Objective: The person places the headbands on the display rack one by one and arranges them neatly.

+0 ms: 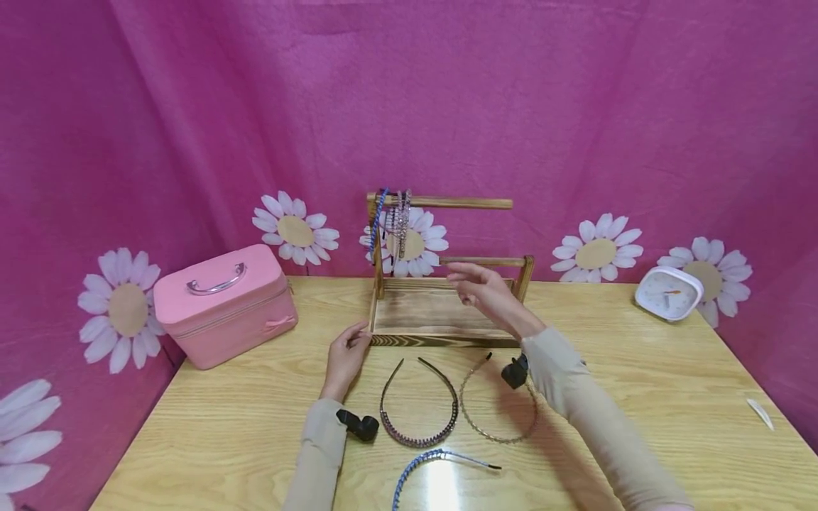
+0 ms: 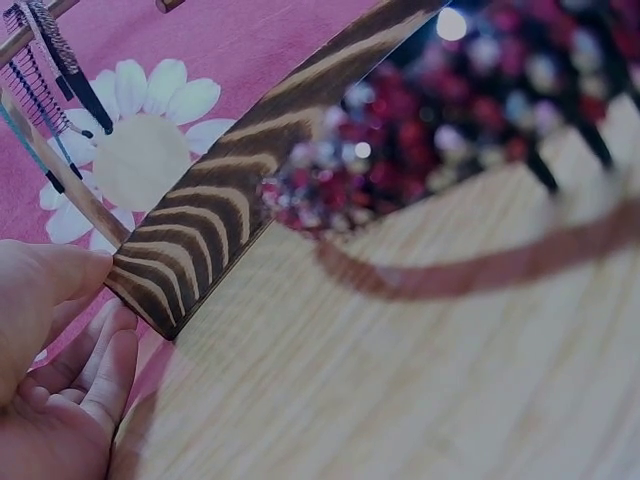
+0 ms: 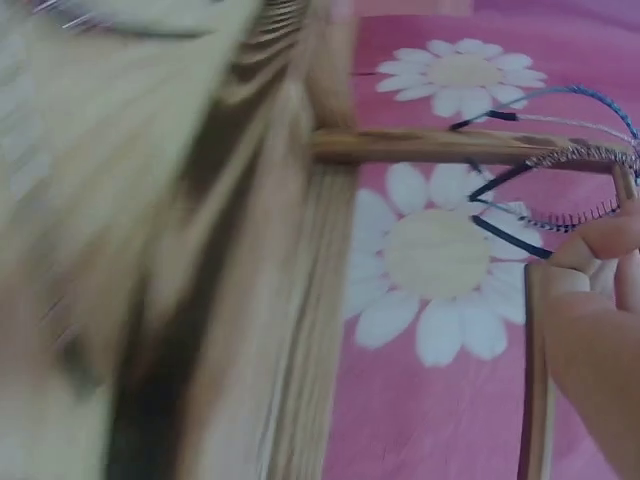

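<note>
Beige-sleeved arm [image 1: 322, 447] extended, the left hand [image 1: 344, 358] pinches the rack [image 1: 441, 341].

No txt, brand or no. legible in any of the three views. Closest case: clock [image 1: 669, 293], well to the R of the R hand [image 1: 487, 292] & approx. level w/ it. Its pale dial [image 1: 657, 287] bears faint marks, too small to read; whether numerals or strokes can't be told. Pointers: one orange, twds R; one grey, twds bottom; exact time unreadable at this res. Case [image 1: 225, 305], beyond & L of the L hand [image 1: 346, 360]: no lettering made out. Both wrist views: ditto.
</note>
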`<action>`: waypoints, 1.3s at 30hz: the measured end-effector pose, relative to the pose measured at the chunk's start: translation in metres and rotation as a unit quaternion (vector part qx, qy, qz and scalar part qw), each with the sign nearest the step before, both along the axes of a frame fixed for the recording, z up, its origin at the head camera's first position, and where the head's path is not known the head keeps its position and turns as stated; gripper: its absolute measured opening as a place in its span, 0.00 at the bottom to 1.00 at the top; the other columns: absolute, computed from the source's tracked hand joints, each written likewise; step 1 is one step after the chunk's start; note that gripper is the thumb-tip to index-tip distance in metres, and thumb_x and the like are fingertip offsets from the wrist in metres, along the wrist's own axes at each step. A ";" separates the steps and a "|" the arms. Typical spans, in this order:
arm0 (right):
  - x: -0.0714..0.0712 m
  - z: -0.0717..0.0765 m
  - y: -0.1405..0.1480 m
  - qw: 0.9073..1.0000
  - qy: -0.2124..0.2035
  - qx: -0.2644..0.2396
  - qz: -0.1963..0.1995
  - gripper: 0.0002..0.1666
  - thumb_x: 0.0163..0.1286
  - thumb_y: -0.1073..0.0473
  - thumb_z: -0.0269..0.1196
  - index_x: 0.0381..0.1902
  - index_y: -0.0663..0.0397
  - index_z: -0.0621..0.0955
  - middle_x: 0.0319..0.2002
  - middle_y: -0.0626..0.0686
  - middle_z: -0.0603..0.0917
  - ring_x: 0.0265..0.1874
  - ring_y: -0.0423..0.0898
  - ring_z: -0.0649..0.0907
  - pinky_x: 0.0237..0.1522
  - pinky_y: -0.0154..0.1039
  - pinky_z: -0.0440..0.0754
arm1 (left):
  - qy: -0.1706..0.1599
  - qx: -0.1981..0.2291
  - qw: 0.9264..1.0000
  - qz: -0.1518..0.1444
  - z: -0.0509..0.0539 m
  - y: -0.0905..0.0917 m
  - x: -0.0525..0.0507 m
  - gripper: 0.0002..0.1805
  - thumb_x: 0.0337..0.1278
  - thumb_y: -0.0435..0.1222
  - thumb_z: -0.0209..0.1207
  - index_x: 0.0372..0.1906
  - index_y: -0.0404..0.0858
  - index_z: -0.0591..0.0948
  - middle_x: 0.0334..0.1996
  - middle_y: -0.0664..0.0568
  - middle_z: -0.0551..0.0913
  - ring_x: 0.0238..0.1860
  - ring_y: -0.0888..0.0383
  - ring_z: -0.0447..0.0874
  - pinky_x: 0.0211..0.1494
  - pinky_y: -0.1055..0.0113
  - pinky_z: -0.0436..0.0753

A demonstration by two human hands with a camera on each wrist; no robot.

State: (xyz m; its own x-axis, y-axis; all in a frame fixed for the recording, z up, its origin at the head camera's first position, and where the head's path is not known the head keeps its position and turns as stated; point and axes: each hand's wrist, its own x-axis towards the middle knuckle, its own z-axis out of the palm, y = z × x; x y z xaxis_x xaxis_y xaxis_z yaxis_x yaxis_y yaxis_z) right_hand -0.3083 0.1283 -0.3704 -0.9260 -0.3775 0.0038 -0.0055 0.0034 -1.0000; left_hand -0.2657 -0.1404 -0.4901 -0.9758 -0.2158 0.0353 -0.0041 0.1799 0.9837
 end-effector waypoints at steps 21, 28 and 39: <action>0.136 -0.078 0.098 0.913 0.224 0.290 0.177 0.17 0.61 0.69 0.66 0.49 0.64 0.77 0.35 0.53 0.83 0.31 0.29 0.74 0.30 0.30 0.76 | -0.003 -0.006 1.000 0.010 0.000 0.001 0.001 0.17 0.66 0.32 0.56 0.57 0.35 0.81 0.46 0.39 0.85 0.39 0.66 0.79 0.47 0.72 0.75; 0.150 -0.079 0.082 0.855 0.307 0.396 0.132 0.13 0.60 0.73 0.60 0.37 0.52 0.82 0.33 0.42 0.83 0.34 0.32 0.77 0.36 0.32 0.79 | 0.003 -0.022 1.000 0.006 0.000 0.002 -0.002 0.17 0.66 0.33 0.55 0.57 0.33 0.81 0.45 0.39 0.84 0.40 0.64 0.79 0.46 0.73 0.75; 0.156 -0.089 0.079 0.799 0.417 0.424 0.088 0.12 0.48 0.72 0.64 0.30 0.51 0.84 0.29 0.43 0.80 0.30 0.34 0.77 0.33 0.31 0.79 | -0.003 -0.024 1.000 0.004 0.000 0.002 0.000 0.17 0.66 0.33 0.55 0.57 0.34 0.81 0.46 0.40 0.84 0.40 0.64 0.79 0.48 0.71 0.76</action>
State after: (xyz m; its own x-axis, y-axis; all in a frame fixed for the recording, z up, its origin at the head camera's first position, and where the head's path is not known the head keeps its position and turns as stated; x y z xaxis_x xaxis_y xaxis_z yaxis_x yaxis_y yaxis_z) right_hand -0.1525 0.2075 -0.4589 -0.6666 -0.6963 0.2659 -0.7443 0.6028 -0.2874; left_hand -0.2658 -0.1388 -0.4899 -0.9744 -0.2211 0.0407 -0.0106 0.2262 0.9740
